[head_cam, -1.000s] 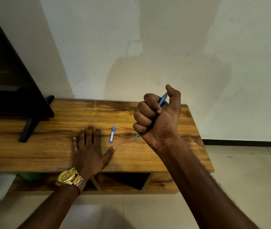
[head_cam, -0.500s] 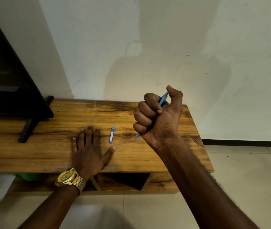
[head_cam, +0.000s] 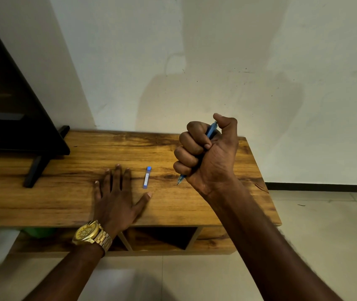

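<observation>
My right hand point(head_cam: 208, 157) is held above the right part of the wooden table point(head_cam: 64, 192) in a fist round a blue mechanical pencil point(head_cam: 211, 129). The thumb sits over the pencil's top end and its tip pokes out below the fist. My left hand point(head_cam: 116, 198) lies flat on the table with the fingers spread, a gold watch point(head_cam: 90, 234) on its wrist. A small blue lead tube point(head_cam: 146, 177) lies on the wood between the two hands, just right of my left fingers and touching neither hand.
A black TV point(head_cam: 10, 105) stands on its dark foot point(head_cam: 35, 170) at the table's left end. A white wall rises right behind the table. Open cubbies point(head_cam: 160, 237) show under the tabletop, with something green point(head_cam: 39, 232) at the left. Tiled floor lies to the right.
</observation>
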{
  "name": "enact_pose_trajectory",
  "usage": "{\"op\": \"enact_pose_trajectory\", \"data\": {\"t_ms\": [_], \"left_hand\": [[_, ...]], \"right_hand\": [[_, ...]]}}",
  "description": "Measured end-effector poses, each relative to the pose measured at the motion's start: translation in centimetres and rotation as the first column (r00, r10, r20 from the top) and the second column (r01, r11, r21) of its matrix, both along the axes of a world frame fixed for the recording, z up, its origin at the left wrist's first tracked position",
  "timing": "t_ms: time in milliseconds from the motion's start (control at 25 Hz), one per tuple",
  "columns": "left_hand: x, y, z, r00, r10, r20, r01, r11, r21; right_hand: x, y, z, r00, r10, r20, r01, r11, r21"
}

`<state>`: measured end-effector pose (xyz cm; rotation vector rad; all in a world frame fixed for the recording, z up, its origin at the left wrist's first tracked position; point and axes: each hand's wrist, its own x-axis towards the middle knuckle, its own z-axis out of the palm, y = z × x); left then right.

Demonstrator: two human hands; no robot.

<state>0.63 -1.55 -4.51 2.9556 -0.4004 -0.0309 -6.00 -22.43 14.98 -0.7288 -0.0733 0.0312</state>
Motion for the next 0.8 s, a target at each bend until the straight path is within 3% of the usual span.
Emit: {"op": "enact_pose_trajectory", "data": {"t_ms": [800], "left_hand": [[0.5, 0.2, -1.2, 0.999, 0.012, 0.042, -0.012, 1.0, 0.0]], "right_hand": [[0.0, 0.0, -0.1, 0.999, -0.035, 0.023, 0.034, 0.999, 0.02]]}}
